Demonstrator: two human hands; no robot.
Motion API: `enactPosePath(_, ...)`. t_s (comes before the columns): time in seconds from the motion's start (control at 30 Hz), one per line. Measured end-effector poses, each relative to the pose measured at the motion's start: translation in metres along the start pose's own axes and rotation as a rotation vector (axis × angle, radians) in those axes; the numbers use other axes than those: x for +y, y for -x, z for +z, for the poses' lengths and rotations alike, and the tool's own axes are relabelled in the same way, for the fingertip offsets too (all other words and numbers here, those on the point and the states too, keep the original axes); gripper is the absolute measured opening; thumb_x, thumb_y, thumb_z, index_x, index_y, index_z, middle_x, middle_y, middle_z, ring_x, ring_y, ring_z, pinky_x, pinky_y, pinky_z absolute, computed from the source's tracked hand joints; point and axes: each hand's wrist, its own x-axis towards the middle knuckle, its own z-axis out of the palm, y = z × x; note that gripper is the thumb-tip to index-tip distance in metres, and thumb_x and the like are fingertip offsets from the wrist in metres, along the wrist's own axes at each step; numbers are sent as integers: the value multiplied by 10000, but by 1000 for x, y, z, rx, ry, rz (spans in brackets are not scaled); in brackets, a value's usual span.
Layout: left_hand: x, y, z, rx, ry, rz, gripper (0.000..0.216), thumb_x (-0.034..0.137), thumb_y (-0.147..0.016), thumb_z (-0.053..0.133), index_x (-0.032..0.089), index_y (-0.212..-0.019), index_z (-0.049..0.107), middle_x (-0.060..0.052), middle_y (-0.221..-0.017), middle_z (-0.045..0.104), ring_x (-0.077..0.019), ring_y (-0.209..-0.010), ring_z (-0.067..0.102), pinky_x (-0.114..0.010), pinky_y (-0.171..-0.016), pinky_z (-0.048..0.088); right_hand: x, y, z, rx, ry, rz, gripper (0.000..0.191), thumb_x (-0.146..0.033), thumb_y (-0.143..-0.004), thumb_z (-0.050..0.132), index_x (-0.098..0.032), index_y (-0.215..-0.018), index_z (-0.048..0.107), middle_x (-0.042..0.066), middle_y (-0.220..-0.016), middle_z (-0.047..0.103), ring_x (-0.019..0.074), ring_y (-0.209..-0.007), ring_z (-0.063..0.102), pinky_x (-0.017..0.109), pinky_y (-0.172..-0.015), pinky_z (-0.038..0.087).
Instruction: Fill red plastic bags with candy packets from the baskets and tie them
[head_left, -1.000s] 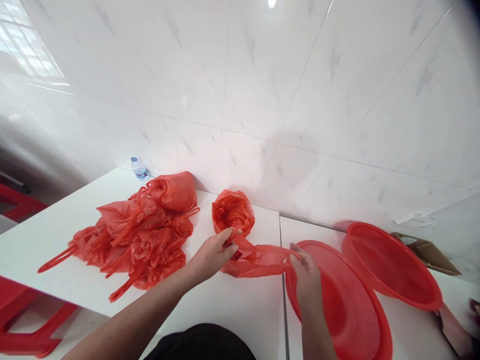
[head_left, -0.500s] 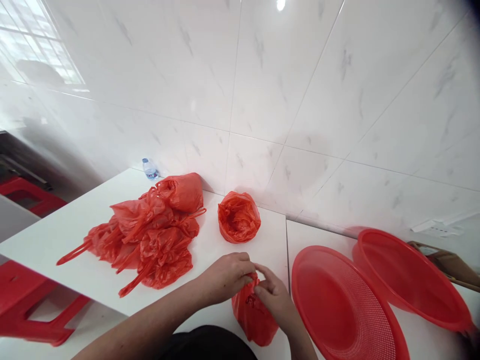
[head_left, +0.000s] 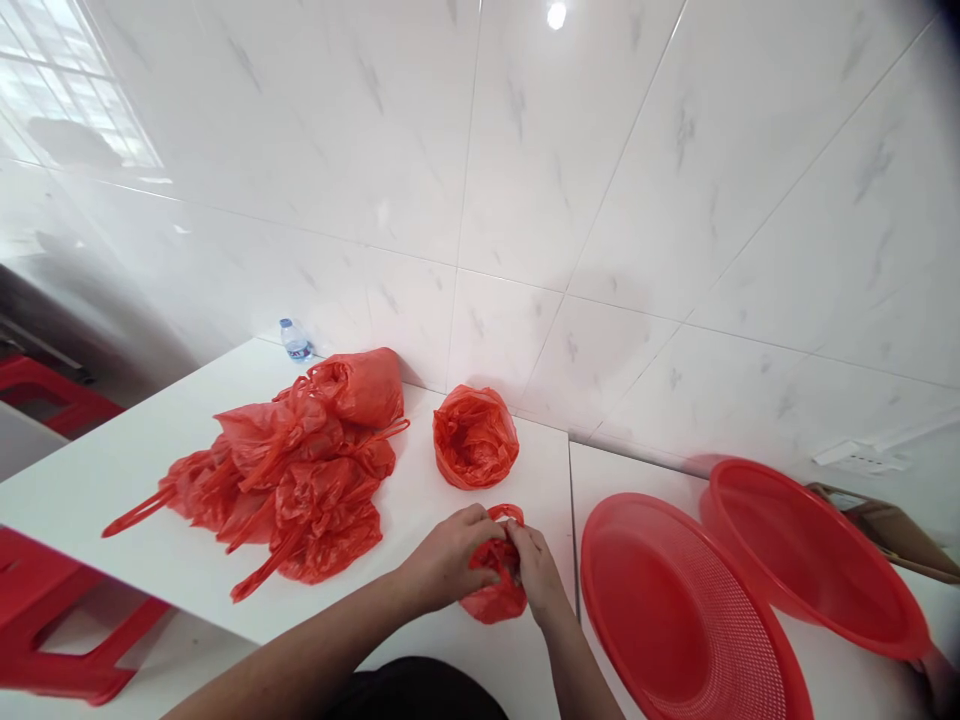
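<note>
red bag (head_left: 493, 604) — over white table (head_left: 420, 497), near me | my left hand (head_left: 452, 560) at its top, thumb parted from fingers | my right hand (head_left: 539, 575) curled opposite | pinch on either hidden — can't tell | risk: film could tear if I tug hard | open-mouthed bag (head_left: 475, 440) beyond, basket (head_left: 660, 610) right

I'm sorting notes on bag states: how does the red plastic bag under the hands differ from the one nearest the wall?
The near bag is touched by the left hand and right hand; the far bag stands untouched.
The near bag's mouth is mostly hidden by fingers; the far bag's wide, round mouth shows openly.
Both are red, crinkled plastic.
</note>
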Motion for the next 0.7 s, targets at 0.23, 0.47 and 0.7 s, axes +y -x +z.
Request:
enactPosePath(0.23, -17, -2, 11, 9, 47, -97, 92, 192, -772, 598, 208, -834, 664, -10, -833, 597, -157, -785, 555, -260, -723, 446, 9, -3, -2, -54, 31, 8, 355, -472, -867, 436, -187, -704, 572, -56, -488, 399, 84, -435, 306, 245, -430, 224)
enactPosePath(0.47, -15, -8, 26, -18, 196, -153, 90, 143, -735, 547, 186, -739, 626, 1, -792, 638, -154, -765, 567, -257, -721, 432, 15, -9, -5, 21, 3, 3, 377, -520, -848, 496, -196, -676, 580, -23, -550, 482, 106, -479, 376, 253, -450, 283)
enactPosePath(0.7, -45, -11, 29, 192, 204, -365, 107, 208, -779, 481, 197, -685, 529, 3, -714, 584, -160, -694, 528, -286, -665, 433, 25, -3, -31, -169, -24, 9, 363, -522, -809, 558, -192, -863, 701, 33, -778, 629, 184, -780, 562, 326, -789, 439)
